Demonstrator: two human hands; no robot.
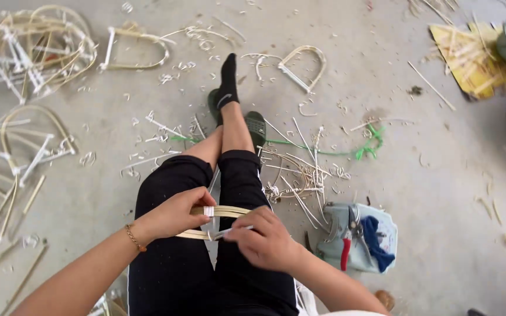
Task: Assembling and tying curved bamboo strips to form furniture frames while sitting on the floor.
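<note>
Seated on a concrete floor (440, 175), a person bound a bent cane frame (221, 221) across the lap, the work judged to be partway through — one white wrap already sat on the upper strip, just above the left fingertips, while the lower strip showed a binding not yet finished.

The left hand (174, 213) gripped the frame from the side, its fingers (197, 202) curled close over the upper strip and the thumb tucked beneath, pinching the cane steady. The right hand (265, 239) lay over the frame's lower strip, fingers (247, 225) pressed together around a thin white binding strip (229, 232) whose free end pointed toward the left hand. Whether that strip had been drawn tight could not be told.

Beyond the left fingers, at the far side of the floor, lay a heap of finished frames (30, 50) bound at several points — a sign, by appearance, of how much wrapping this one still lacked. Past the right wrist sat a pale blue bag (382, 234) holding red-handled pliers (346, 248). Ahead of both hands, beyond the knees, cane offcuts (300, 175) and a green cord (364, 146) littered the floor.
</note>
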